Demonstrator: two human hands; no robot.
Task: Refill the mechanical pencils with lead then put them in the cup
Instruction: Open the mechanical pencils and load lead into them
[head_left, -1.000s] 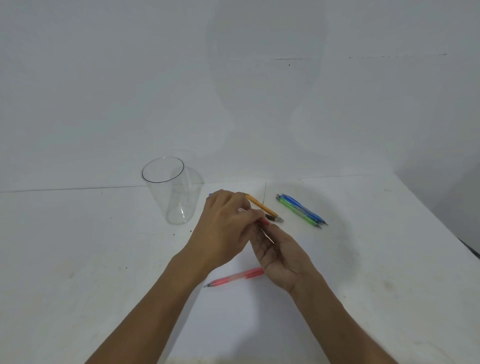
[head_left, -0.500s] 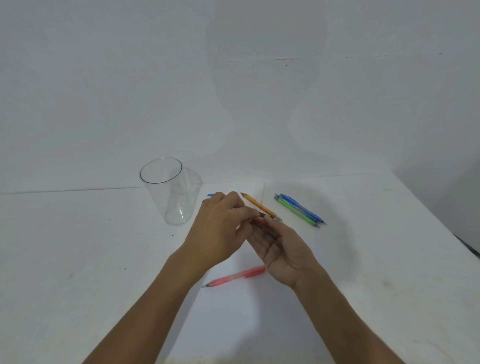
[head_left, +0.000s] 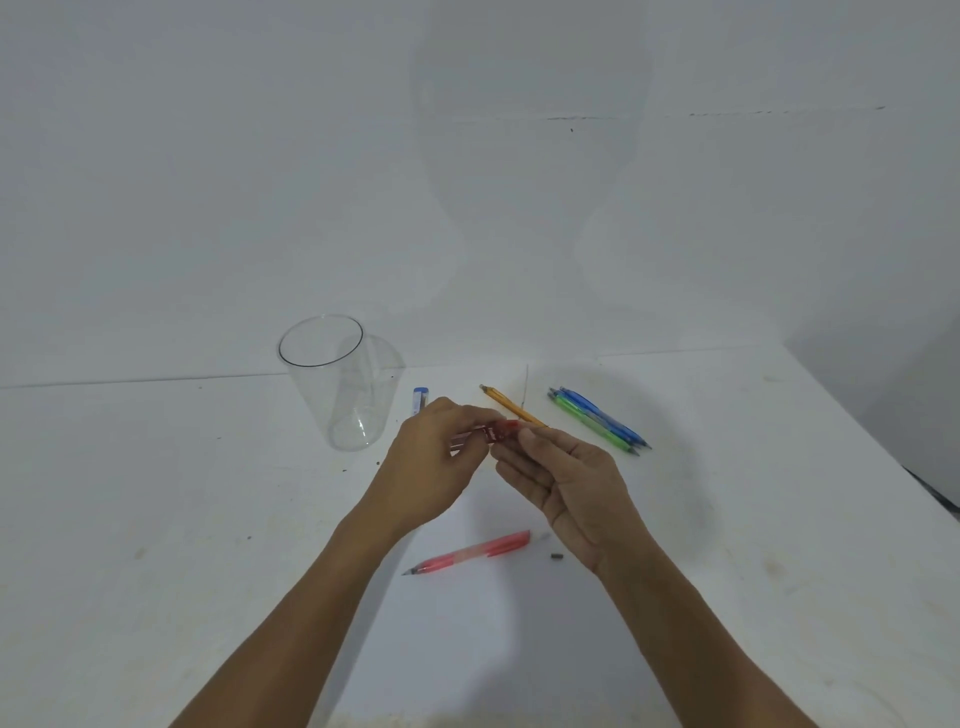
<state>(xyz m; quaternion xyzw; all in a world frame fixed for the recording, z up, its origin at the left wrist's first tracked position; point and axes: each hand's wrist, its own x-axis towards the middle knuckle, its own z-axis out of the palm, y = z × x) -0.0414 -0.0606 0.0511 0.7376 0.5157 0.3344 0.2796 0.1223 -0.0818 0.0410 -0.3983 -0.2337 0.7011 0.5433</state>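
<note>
Red lead tube (head_left: 494, 432), newly visible, between left hand (head_left: 436, 467) and right hand (head_left: 569, 493).

White paper sheet (head_left: 457, 649) on smudged white table (head_left: 156, 493), white wall (head_left: 311, 156) behind

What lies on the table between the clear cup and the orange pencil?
In the head view, a small blue lead case lies between cup and orange pencil.

Four mechanical pencils: red (head_left: 475, 553), orange (head_left: 511, 408), green (head_left: 589, 423), blue (head_left: 598, 413); one clear cup (head_left: 337, 400); two lead cases (head_left: 496, 432) (head_left: 420, 400)
</note>
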